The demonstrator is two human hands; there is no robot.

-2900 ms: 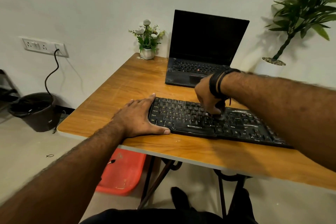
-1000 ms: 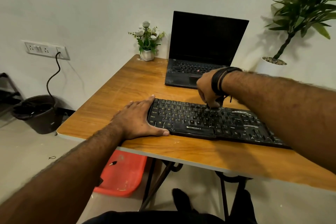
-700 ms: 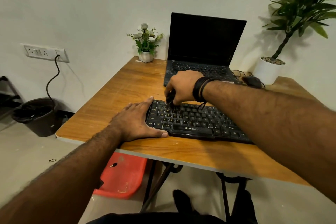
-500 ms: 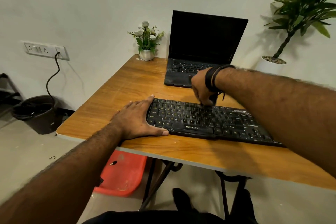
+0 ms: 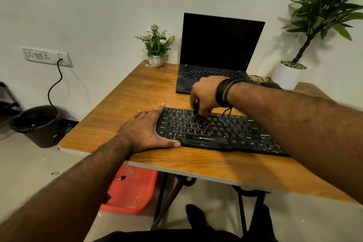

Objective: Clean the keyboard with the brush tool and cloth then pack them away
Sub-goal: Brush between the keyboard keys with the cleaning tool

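We see two bare forearms with no sleeves, both covered in dark hair down to the wrists. Our left hand [image 5: 146, 128] wears nothing: no ring, watch or band shows on it. Our right hand [image 5: 204, 95] carries a stack of black wristbands [image 5: 224, 92], several thin bands side by side, with loose black cord ends [image 5: 226, 111] dangling from the underside of the wrist. At the lower edge of the view we make out dark clothing [image 5: 157, 236] across the lap, too dim to name the garment. Below it two dark feet [image 5: 194, 215] show on the floor; whether socks or shoes, we cannot tell.
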